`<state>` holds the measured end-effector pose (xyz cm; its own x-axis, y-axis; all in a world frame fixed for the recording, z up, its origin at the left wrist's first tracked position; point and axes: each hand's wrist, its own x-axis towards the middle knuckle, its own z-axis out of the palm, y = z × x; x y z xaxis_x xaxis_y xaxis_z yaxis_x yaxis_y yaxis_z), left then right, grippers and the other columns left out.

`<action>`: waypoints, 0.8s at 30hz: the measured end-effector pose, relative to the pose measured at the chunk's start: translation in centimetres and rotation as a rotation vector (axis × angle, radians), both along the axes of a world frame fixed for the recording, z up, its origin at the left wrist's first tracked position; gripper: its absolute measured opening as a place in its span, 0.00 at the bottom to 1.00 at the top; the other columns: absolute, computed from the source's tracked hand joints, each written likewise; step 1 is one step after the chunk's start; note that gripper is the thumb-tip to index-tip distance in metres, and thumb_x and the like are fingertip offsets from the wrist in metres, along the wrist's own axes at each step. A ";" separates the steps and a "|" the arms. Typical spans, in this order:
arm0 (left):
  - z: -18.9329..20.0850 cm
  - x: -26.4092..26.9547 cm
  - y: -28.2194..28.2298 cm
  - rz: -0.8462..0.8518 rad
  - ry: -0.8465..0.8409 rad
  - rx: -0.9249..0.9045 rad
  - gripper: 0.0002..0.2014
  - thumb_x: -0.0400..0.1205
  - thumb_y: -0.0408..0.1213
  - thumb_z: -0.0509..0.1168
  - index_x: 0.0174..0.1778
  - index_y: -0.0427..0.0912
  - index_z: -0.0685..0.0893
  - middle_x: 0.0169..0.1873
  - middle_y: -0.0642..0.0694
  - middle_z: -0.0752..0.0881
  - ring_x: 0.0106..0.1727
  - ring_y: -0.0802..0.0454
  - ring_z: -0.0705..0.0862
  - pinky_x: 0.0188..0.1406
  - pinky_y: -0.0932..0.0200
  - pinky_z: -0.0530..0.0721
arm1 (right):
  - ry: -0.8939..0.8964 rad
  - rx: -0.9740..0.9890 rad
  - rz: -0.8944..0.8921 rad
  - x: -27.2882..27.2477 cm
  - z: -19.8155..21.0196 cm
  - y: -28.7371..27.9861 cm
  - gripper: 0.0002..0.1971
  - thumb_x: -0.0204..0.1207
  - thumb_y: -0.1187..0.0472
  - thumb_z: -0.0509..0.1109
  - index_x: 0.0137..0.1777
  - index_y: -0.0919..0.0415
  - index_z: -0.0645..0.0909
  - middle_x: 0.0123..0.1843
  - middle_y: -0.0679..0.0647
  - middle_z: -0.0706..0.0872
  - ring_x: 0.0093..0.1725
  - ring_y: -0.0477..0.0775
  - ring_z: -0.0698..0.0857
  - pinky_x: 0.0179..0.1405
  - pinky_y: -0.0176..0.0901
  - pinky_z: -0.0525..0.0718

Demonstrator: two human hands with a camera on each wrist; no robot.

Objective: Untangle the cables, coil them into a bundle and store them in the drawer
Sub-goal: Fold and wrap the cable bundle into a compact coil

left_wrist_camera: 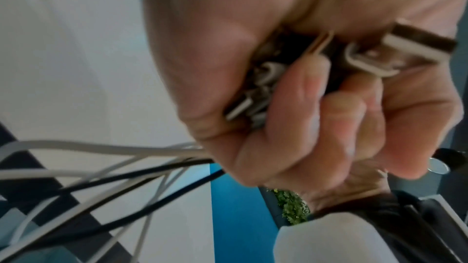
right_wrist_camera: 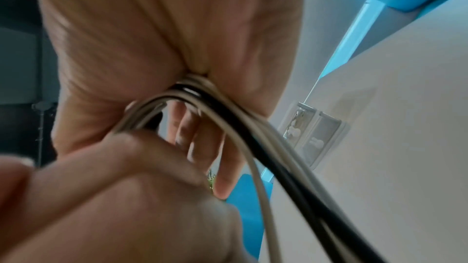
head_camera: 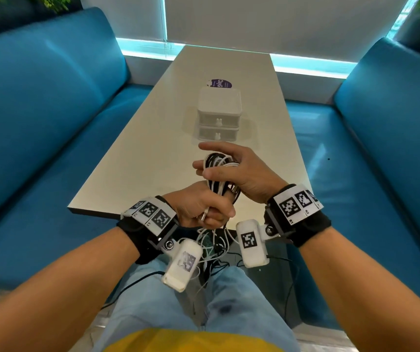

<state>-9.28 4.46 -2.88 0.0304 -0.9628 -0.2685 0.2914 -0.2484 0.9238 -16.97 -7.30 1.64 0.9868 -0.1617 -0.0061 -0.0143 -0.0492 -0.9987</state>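
Both hands hold the black and white cables (head_camera: 219, 174) above the near end of the table (head_camera: 153, 148). The left hand (head_camera: 201, 207) is clenched around the lower strands and several plugs (left_wrist_camera: 395, 55); loose ends hang below it. The right hand (head_camera: 239, 171) grips the coiled loops between thumb and curled fingers, forefinger extended. The small drawer unit (head_camera: 219, 115), both drawers closed, stands just beyond.

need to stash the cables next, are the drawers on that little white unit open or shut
Both shut: the top drawer and bottom drawer fronts sit flush with the white drawer unit, bunny knobs facing the person.
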 end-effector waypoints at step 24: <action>2.1 0.6 -0.6 -0.210 -0.400 0.284 0.11 0.72 0.45 0.71 0.38 0.40 0.87 0.36 0.40 0.90 0.29 0.51 0.84 0.23 0.65 0.74 | -0.249 -0.253 -0.280 0.1 -0.3 2.9 0.07 0.78 0.64 0.71 0.40 0.55 0.82 0.33 0.46 0.81 0.29 0.44 0.80 0.39 0.59 0.90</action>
